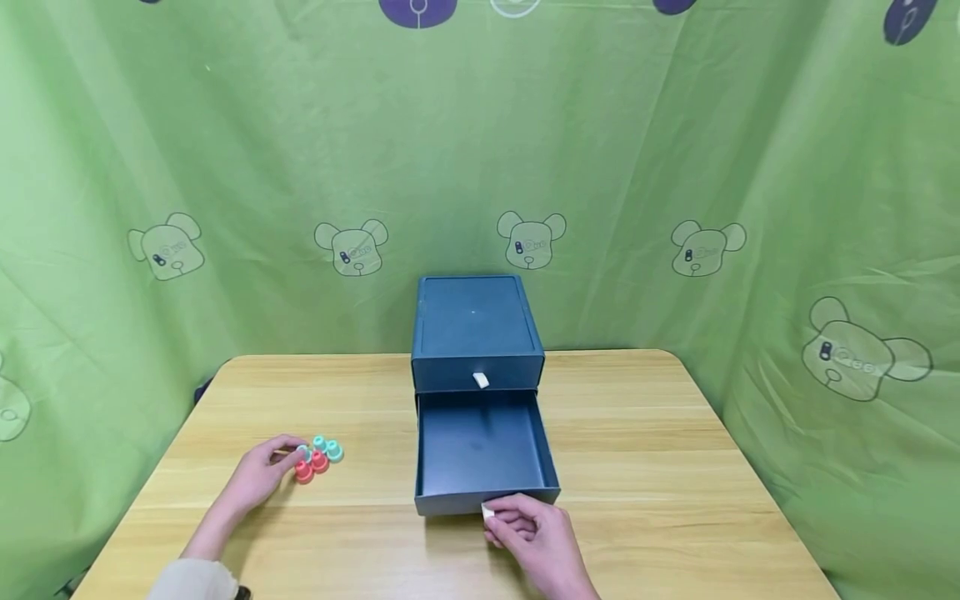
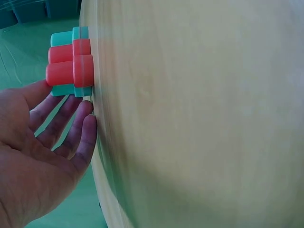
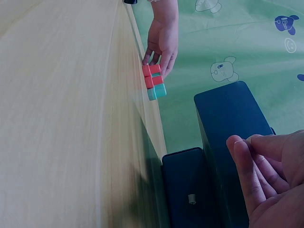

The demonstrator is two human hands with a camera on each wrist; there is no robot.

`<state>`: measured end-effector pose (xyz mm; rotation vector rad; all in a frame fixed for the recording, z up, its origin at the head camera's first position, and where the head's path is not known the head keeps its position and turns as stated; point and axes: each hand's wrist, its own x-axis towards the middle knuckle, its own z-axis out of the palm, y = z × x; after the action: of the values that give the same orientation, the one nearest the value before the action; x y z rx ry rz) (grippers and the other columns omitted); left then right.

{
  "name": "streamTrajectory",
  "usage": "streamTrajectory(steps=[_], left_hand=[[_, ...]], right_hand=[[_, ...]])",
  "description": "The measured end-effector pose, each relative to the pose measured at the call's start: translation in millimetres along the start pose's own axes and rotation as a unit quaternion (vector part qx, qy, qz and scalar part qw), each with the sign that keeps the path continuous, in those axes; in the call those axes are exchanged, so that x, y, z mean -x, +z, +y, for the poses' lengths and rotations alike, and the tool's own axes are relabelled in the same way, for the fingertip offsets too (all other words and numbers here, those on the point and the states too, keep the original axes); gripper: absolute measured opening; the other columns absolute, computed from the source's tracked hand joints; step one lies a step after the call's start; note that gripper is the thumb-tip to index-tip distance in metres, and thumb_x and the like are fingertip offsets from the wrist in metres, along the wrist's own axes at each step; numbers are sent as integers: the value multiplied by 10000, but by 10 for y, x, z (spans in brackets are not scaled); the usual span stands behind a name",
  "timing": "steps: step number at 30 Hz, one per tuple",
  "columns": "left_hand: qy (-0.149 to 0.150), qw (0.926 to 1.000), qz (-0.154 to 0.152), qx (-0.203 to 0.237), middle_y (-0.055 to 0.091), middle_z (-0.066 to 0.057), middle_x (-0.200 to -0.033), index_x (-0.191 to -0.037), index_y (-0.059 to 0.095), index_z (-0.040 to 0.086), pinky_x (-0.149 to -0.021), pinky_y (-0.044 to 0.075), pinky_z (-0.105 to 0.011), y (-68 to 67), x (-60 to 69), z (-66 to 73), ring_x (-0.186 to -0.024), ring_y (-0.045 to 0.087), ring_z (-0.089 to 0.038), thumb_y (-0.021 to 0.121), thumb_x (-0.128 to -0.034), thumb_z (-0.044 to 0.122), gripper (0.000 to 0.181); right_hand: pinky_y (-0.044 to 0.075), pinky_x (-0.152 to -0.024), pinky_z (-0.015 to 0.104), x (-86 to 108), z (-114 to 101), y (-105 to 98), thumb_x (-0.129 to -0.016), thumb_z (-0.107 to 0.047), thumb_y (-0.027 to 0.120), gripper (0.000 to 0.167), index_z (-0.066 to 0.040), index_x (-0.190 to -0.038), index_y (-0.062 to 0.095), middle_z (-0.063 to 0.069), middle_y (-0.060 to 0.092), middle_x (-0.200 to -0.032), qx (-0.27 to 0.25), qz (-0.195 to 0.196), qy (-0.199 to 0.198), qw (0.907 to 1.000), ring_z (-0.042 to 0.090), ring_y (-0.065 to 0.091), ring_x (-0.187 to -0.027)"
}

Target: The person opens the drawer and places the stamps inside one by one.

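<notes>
At the left of the table, my left hand [image 1: 262,472] has its thumb and fingertips round a teal peg-like piece [image 1: 303,452] with a wide base. It stands in a tight cluster with two red pieces [image 1: 319,461] and two more teal pieces [image 1: 333,451]. Seen from the left wrist, the other fingers [image 2: 84,142] hang beside the cluster. A dark blue two-drawer cabinet [image 1: 480,317] stands at the back middle. Its lower drawer [image 1: 483,446] is pulled out, with a bare bottom. My right hand [image 1: 536,537] pinches the white pull tab [image 1: 488,512] on that drawer's front.
The upper drawer [image 1: 442,375] is closed, and its own white tab [image 1: 481,380] hangs at the front. The wooden table [image 1: 660,467] reaches out on both sides of the cabinet. Behind and beside it hangs a green curtain [image 1: 450,150] with bear prints.
</notes>
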<state>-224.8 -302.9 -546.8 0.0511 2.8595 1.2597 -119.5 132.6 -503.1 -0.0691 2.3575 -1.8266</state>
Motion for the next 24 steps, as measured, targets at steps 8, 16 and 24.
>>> streamTrajectory(steps=[8, 16, 24], left_hand=[[51, 9999, 95, -32, 721, -143, -1208, -1210, 722, 92, -1001, 516, -540, 6, -17, -22, -1083, 683, -287, 637, -1036, 252, 252], [181, 9993, 322, -115, 713, -162, -1218, -1250, 707, 88, -981, 531, -546, -4, -11, -23, -1101, 680, -324, 612, -1050, 286, 297], [424, 9969, 663, -98, 706, -147, -1213, -1285, 683, 66, -944, 566, -412, -89, -15, 76, -1098, 670, -305, 595, -1061, 280, 322]], right_hand=[[600, -701, 217, 0, 2, -12, -927, -138, 776, 231, 6, -1107, 759, 117, 785, -919, 86, 34, -226, 9997, 306, 771, -820], [602, -709, 219, 1, 6, -12, -929, -148, 776, 249, 21, -1110, 754, 128, 786, -929, 51, 28, -321, 9995, 301, 775, -822], [600, -701, 217, -1, 10, -14, -927, -145, 777, 246, 15, -1112, 756, 130, 785, -928, 71, 32, -277, 9996, 313, 771, -821]])
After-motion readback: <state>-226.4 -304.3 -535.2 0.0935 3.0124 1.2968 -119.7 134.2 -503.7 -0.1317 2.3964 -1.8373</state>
